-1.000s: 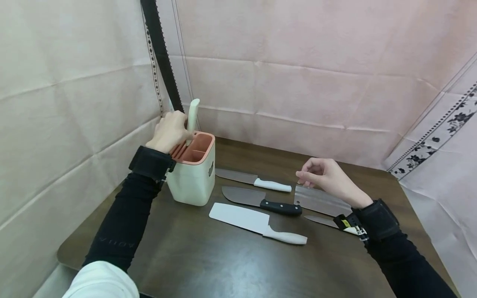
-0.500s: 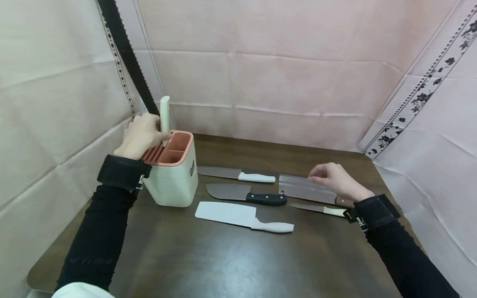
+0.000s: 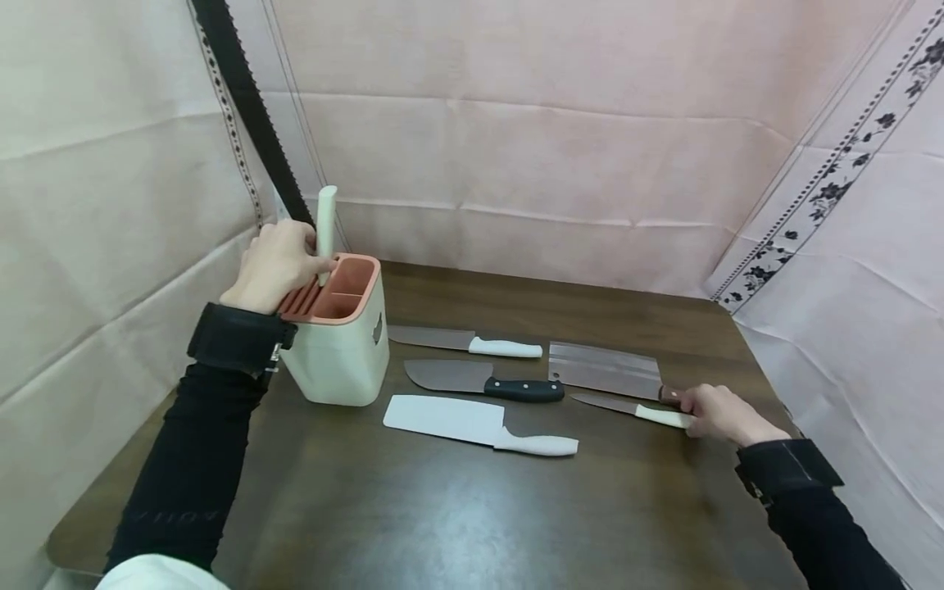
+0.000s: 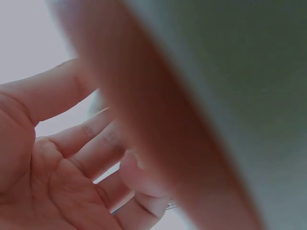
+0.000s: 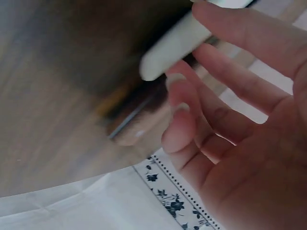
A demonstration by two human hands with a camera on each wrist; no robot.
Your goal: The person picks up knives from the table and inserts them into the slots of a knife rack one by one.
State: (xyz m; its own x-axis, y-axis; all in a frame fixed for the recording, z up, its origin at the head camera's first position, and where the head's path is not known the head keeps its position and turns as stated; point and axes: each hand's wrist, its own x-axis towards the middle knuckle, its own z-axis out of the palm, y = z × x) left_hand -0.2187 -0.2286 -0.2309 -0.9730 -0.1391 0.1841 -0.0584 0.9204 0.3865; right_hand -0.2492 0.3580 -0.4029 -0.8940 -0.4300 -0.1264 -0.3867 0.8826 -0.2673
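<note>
My left hand [image 3: 276,264] is at the back of the knife block [image 3: 335,360], its thumb and fingers about the base of an upright pale green handle [image 3: 326,225]. Whatever is below that handle is hidden in the block. In the left wrist view, the block's pink rim [image 4: 144,105] covers some fingertips. My right hand [image 3: 726,414] pinches the end of a paring knife's pale handle [image 3: 664,416], thumb on one side and fingers on the other. This knife [image 5: 177,48] has its blade pointing left, beside a wooden-handled cleaver [image 3: 605,370].
Left of the right hand lie a white-handled knife [image 3: 505,348], a black-handled knife [image 3: 524,390] and a white cleaver [image 3: 442,419] on the brown table [image 3: 413,508]. Pale cloth [image 3: 516,164] hangs behind the table and at both sides.
My right hand has moved from above the wooden-handled cleaver down and right to the paring knife's handle and taken hold of it. The left hand stays at the block. The view shifted right.
</note>
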